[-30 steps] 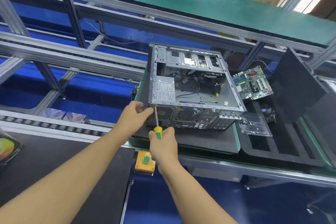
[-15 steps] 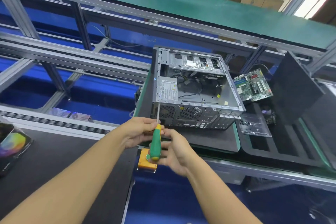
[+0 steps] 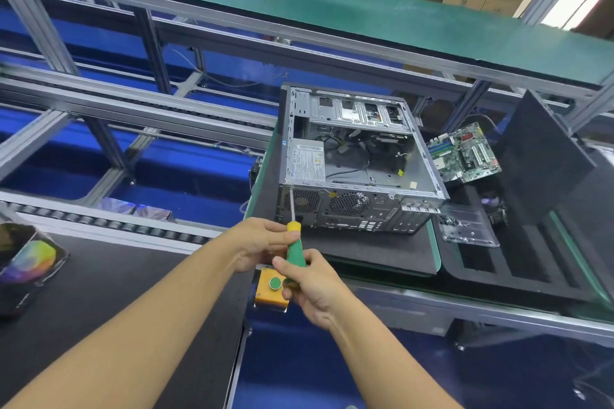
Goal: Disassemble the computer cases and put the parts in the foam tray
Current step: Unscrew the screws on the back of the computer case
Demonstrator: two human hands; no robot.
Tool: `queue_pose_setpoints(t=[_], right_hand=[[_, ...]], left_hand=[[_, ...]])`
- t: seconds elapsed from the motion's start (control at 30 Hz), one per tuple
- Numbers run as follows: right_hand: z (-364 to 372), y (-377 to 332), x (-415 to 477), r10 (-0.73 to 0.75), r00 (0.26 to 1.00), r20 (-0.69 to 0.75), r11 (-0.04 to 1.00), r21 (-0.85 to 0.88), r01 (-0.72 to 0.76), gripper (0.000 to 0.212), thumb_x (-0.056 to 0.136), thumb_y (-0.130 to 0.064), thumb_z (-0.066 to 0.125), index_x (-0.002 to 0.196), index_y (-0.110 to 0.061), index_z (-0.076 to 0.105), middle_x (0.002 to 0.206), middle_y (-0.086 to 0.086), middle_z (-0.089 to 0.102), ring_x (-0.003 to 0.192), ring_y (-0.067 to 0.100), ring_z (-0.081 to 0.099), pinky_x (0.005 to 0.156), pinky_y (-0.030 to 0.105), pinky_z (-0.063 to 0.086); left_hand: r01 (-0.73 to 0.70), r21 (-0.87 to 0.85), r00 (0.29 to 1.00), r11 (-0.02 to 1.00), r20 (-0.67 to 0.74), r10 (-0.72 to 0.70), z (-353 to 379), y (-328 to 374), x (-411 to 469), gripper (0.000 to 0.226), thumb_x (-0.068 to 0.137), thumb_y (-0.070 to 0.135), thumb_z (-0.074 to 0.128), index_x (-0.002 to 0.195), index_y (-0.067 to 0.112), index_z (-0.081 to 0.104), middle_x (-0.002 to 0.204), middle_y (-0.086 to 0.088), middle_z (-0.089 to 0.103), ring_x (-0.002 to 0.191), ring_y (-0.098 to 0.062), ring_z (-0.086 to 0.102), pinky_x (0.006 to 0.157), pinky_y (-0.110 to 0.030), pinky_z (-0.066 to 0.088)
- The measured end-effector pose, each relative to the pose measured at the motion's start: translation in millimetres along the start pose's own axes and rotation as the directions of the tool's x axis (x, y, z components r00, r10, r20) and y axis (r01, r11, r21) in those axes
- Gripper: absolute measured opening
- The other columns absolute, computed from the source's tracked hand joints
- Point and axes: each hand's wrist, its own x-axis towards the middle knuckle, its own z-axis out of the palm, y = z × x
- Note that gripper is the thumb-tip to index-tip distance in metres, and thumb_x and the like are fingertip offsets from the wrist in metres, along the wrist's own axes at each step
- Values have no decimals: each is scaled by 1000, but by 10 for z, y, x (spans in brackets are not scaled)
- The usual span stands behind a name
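Screwdriver (image 3: 295,251): green handle clenched in right hand (image 3: 312,287); left hand (image 3: 262,239), now off the computer case (image 3: 362,209), pinches the yellow collar. Tip stays beyond the fingertips at the case's rear corner, likely loosening a power supply (image 3: 307,164) screw. Foam tray (image 3: 498,289) lies right of both hands.

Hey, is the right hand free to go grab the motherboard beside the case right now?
Probably not yet: the right hand grips the screwdriver. The path looks open; the motherboard lies uncovered right of the computer case.
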Motion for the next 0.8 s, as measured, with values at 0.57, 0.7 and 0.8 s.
queue_pose_setpoints(t=[0.57, 0.7, 0.8], right_hand=[[89, -49, -57, -7, 998, 67, 989, 149, -3, 23, 94, -12, 69, 107, -3, 52, 71, 6, 60, 56, 15, 57, 46, 23, 48], [64, -42, -79, 56, 985, 166, 950, 294, -104, 26, 100, -28, 56, 102, -3, 60, 76, 12, 62, 59, 20, 57, 48, 27, 48], [-15, -42, -113, 75, 978, 194, 922, 359, -142, 32, 103, -18, 39, 109, 6, 59, 86, 21, 66, 66, 26, 62, 54, 30, 54]], left_hand=[[-38, -46, 988, 998, -154, 31, 79, 16, -31, 32, 83, 16, 78, 107, -3, 69, 81, -13, 71, 70, -20, 67, 70, -34, 52], [-35, -98, 994, 995, -108, 24, 54, -2, -12, 21, 92, 8, 66, 111, -1, 67, 98, -12, 77, 80, -18, 74, 63, -29, 56], [-18, -95, 999, 995, -49, 14, 26, -15, -1, 19, 100, 7, 53, 116, 1, 63, 108, -9, 75, 97, -21, 73, 73, -33, 54]])
